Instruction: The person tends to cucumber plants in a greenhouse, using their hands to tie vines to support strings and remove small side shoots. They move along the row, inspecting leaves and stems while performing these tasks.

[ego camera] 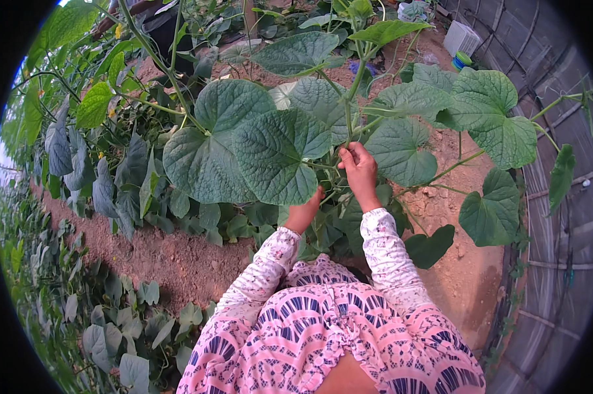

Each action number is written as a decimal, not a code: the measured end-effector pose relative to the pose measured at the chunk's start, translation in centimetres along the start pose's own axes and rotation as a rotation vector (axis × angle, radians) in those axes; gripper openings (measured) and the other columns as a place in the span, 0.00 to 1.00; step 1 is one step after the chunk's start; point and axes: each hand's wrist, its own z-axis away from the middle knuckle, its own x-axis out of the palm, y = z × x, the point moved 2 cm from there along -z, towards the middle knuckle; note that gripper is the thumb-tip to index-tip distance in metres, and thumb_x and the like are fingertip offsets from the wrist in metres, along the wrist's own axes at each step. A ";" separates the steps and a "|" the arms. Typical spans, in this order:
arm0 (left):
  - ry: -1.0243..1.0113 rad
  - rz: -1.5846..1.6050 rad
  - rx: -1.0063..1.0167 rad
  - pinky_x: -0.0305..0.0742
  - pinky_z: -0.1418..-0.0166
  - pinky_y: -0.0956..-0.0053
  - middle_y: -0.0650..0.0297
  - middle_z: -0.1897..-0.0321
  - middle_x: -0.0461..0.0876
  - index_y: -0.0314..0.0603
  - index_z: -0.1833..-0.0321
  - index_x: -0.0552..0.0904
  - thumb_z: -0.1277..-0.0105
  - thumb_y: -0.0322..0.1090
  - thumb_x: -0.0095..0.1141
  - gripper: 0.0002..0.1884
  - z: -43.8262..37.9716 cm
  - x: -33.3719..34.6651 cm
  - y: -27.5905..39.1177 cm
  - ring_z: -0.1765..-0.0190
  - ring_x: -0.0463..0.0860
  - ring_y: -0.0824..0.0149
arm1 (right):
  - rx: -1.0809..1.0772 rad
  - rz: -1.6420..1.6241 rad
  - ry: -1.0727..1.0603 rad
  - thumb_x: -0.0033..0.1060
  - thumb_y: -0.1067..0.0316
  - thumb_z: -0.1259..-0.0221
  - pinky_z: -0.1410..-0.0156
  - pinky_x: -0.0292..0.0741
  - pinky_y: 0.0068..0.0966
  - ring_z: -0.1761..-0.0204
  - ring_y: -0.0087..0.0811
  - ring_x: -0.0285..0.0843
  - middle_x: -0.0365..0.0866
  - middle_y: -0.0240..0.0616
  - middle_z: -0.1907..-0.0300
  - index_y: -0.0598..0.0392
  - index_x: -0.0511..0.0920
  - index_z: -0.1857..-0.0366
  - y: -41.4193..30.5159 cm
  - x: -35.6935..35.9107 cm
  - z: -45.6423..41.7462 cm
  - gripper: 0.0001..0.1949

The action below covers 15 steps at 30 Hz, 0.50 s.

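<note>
A tall leafy vine, which looks like a cucumber plant, stands before me with broad green leaves (281,147). My right hand (359,170) has its thumb and fingers closed around the upright green stem (349,115), just below several leaf stalks. Lower and to the left, my left hand (306,209) reaches in among the stalks, its fingers mostly hidden behind a large leaf. Whether it grips anything cannot be seen. Thin stalks and tendrils cross between the two hands.
More vines (129,167) with yellow flowers crowd the left side. Bare soil (178,266) runs between the rows. A sheeted, ribbed wall (562,207) curves along the right. At the upper right are a white crate (461,38) and a green-and-blue container (461,60). A person's arm (134,7) shows at top left.
</note>
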 end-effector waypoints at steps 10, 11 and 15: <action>-0.159 0.219 -0.061 0.73 0.65 0.86 0.63 0.58 0.79 0.35 0.42 0.73 0.35 0.34 0.59 0.20 -3.3 -8.0 17.7 0.64 0.80 0.76 | 0.033 0.029 -0.176 0.62 0.61 0.40 0.68 0.73 0.22 0.76 0.25 0.77 0.81 0.33 0.77 0.57 0.81 0.62 1.5 -1.4 1.0 0.11; -0.154 0.210 -0.044 0.72 0.65 0.86 0.64 0.60 0.79 0.35 0.44 0.74 0.35 0.34 0.59 0.18 -3.3 -8.1 17.6 0.64 0.79 0.76 | 0.040 0.060 -0.191 0.62 0.60 0.40 0.68 0.73 0.23 0.76 0.26 0.78 0.81 0.34 0.76 0.57 0.81 0.62 1.2 -1.0 1.4 0.11; 0.025 0.058 0.329 0.69 0.64 0.86 0.68 0.63 0.82 0.40 0.55 0.82 0.34 0.33 0.59 0.08 -3.5 -8.4 16.2 0.65 0.75 0.81 | -0.131 0.206 -0.331 0.63 0.57 0.42 0.62 0.73 0.25 0.68 0.34 0.79 0.81 0.42 0.70 0.55 0.82 0.61 -1.3 -0.8 2.3 0.13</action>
